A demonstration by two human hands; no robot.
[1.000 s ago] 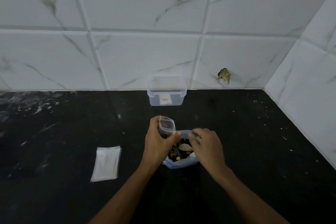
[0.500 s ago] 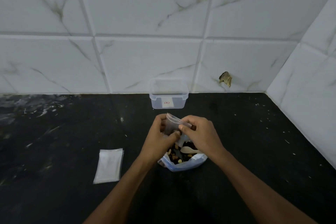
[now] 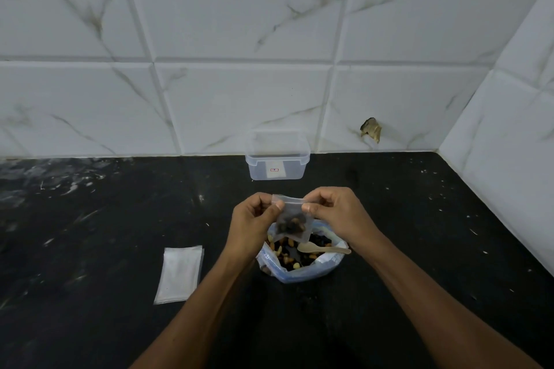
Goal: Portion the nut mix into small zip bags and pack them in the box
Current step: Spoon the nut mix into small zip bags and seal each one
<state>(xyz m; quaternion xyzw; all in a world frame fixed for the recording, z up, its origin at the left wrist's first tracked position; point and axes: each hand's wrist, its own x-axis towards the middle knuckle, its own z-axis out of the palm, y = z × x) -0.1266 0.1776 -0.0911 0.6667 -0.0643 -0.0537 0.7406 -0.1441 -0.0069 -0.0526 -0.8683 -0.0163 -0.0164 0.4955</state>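
We're at the sealing step. Both hands hold one small zip bag (image 3: 292, 223) up over the big open nut mix bag (image 3: 301, 260). Left hand (image 3: 254, 223) pinches the strip at its left end, thumb and fingers (image 3: 278, 206) curled on it. Right hand (image 3: 335, 216) pinches the right end the same way. The small bag hangs upright with a dark clump of nuts sitting low in it. Whether the zip is pressed shut along its full run we cannot tell; the top edge looks flat and drawn taut between the two pinches.

Next move, as we judge it: run the pinch along the strip until it closes, then reach forward and drop the bag in the box (image 3: 277, 159). The box stands open against the wall, well apart from the hands, and looks to hold no bags so far, so the task is early. Risk: nuts caught in the seal, or a loose corner spilling over the mix.

A pale spoon (image 3: 322, 249) lies in the nut mix, handle out over the right rim. A flat stack of spare zip bags (image 3: 180, 274) lies left of the mix.

Black speckled bench (image 3: 90, 234), crumbs and pale smears on it. White marbled wall tiles (image 3: 209, 84), corner at right, one chipped hole (image 3: 371, 129) low in the tile.
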